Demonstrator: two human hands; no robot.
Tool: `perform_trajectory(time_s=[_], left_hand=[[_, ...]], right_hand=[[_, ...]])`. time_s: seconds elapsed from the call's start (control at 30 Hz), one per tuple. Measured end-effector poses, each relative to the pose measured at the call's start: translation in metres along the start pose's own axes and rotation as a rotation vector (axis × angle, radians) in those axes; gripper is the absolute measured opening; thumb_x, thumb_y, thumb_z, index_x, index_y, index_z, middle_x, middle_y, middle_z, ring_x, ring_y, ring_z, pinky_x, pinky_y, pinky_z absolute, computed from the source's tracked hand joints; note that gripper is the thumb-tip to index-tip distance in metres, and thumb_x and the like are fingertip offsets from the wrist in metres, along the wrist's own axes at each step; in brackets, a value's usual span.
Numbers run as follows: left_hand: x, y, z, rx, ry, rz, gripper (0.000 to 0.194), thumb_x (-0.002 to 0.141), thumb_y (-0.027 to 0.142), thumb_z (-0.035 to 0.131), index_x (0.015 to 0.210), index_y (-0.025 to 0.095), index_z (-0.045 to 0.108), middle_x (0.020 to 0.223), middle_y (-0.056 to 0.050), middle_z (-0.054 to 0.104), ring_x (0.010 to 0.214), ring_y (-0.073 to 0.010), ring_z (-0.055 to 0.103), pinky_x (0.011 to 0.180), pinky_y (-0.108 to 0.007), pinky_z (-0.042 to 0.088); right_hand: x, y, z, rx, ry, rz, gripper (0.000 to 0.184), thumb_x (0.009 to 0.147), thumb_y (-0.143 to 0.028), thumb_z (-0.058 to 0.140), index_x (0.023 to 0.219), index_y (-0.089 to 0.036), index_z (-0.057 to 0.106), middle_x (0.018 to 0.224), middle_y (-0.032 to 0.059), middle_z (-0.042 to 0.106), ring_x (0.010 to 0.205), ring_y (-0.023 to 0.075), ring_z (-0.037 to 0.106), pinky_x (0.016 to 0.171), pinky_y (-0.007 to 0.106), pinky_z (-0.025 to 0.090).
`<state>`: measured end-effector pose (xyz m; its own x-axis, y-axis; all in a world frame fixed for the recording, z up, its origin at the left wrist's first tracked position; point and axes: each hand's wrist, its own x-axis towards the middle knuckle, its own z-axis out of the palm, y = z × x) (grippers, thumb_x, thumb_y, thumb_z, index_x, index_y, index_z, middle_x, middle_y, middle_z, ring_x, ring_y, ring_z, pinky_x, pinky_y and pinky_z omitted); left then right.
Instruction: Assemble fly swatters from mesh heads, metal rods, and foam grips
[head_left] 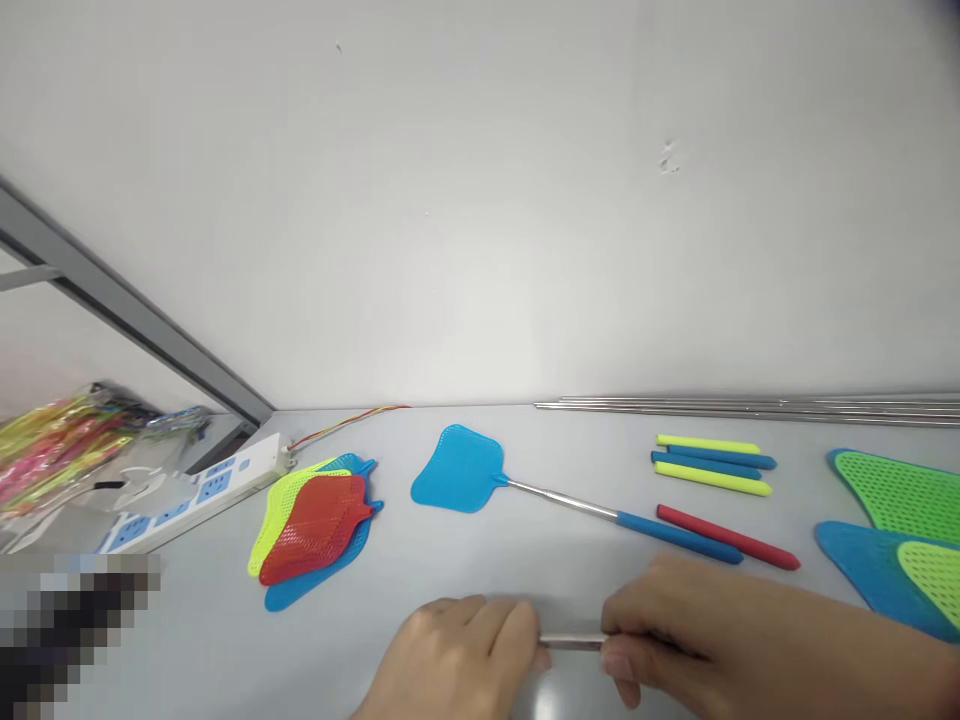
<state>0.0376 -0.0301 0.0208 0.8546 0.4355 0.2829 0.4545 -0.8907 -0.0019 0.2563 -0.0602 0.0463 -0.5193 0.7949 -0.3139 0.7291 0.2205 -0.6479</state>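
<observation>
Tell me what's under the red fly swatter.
The red fly swatter lies over a yellow swatter and a blue swatter; only their edges show, the rest is covered.

The head camera looks forward and down at the table point(480, 565), with the left hand point(454, 662) and right hand point(675, 625) nearest, along the bottom edge.

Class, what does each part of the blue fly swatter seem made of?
Its head looks like matte moulded plastic, finely perforated. The shaft looks like polished steel, from its gleam. The blue grip seems matte foam or rubber; hard to tell.
</observation>
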Motion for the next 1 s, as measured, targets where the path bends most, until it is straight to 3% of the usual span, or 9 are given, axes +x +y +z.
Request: perform_trajectory(time_s=[0.13, 0.23, 0.37, 0.57, 0.7, 0.87, 1.0], left_hand=[[-0.006, -0.002, 0.014, -0.111, -0.153, -0.025, 0.02, 0.091, 0.02, 0.028, 0.072, 0.021, 0.036, 0.053, 0.006, 0.052, 0.039, -0.0109, 0.046, 0.038, -0.021, 0.034], [-0.007, -0.008, 0.014, -0.096, -0.24, -0.085, 0.016, 0.087, 0.015, 0.035, 0.072, 0.021, 0.038, 0.061, 0.003, 0.055, 0.047, -0.0135, 0.05, 0.044, -0.023, 0.037], [-0.004, -0.019, 0.006, 0.041, -0.201, -0.157, 0.019, 0.087, 0.014, 0.034, 0.07, 0.02, 0.041, 0.063, 0.001, 0.053, 0.053, -0.0159, 0.05, 0.05, -0.027, 0.038], [-0.015, -0.035, -0.003, 0.098, -0.139, -0.214, 0.023, 0.087, 0.013, 0.03, 0.071, 0.019, 0.045, 0.066, 0.0, 0.053, 0.056, -0.0158, 0.049, 0.052, -0.027, 0.039], [-0.034, -0.047, -0.005, 0.08, -0.1, -0.264, 0.02, 0.084, 0.01, 0.03, 0.078, 0.02, 0.046, 0.07, -0.001, 0.056, 0.06, -0.0158, 0.053, 0.053, -0.026, 0.042], [-0.049, -0.042, 0.002, 0.006, -0.042, -0.278, 0.018, 0.084, 0.008, 0.03, 0.077, 0.02, 0.041, 0.063, 0.001, 0.055, 0.053, -0.0132, 0.053, 0.05, -0.023, 0.042], [-0.051, -0.029, 0.015, -0.058, -0.072, -0.246, 0.019, 0.083, 0.007, 0.028, 0.074, 0.021, 0.037, 0.059, 0.002, 0.055, 0.048, -0.013, 0.051, 0.045, -0.023, 0.041]], right_hand=[[0.005, 0.01, 0.006, -0.088, 0.021, -0.053, 0.026, 0.088, -0.03, 0.04, 0.081, -0.021, 0.063, 0.077, 0.0017, 0.064, 0.065, 0.0151, 0.057, 0.055, 0.024, 0.036], [0.009, 0.013, 0.008, -0.2, 0.054, -0.103, 0.03, 0.09, -0.034, 0.036, 0.082, -0.019, 0.062, 0.078, 0.0033, 0.063, 0.067, 0.0163, 0.056, 0.057, 0.025, 0.036], [0.01, 0.012, -0.004, -0.252, 0.017, -0.104, 0.035, 0.092, -0.035, 0.029, 0.082, -0.02, 0.059, 0.079, 0.002, 0.062, 0.068, 0.0163, 0.056, 0.058, 0.026, 0.036], [0.0, 0.019, -0.034, -0.119, 0.015, 0.131, 0.034, 0.086, -0.045, 0.036, 0.081, -0.024, 0.062, 0.079, 0.0004, 0.06, 0.069, 0.0164, 0.056, 0.057, 0.025, 0.036], [-0.002, 0.02, -0.049, -0.011, -0.027, 0.195, 0.032, 0.085, -0.044, 0.039, 0.083, -0.025, 0.066, 0.082, 0.0008, 0.063, 0.074, 0.0179, 0.057, 0.058, 0.025, 0.038], [0.001, 0.022, -0.044, 0.016, 0.005, 0.138, 0.03, 0.085, -0.035, 0.039, 0.078, -0.024, 0.065, 0.08, 0.0003, 0.062, 0.074, 0.0162, 0.057, 0.062, 0.025, 0.04], [0.004, 0.026, -0.029, 0.005, 0.031, 0.15, 0.024, 0.083, -0.031, 0.041, 0.078, -0.025, 0.065, 0.084, -0.0005, 0.062, 0.074, 0.0161, 0.058, 0.062, 0.025, 0.039]])
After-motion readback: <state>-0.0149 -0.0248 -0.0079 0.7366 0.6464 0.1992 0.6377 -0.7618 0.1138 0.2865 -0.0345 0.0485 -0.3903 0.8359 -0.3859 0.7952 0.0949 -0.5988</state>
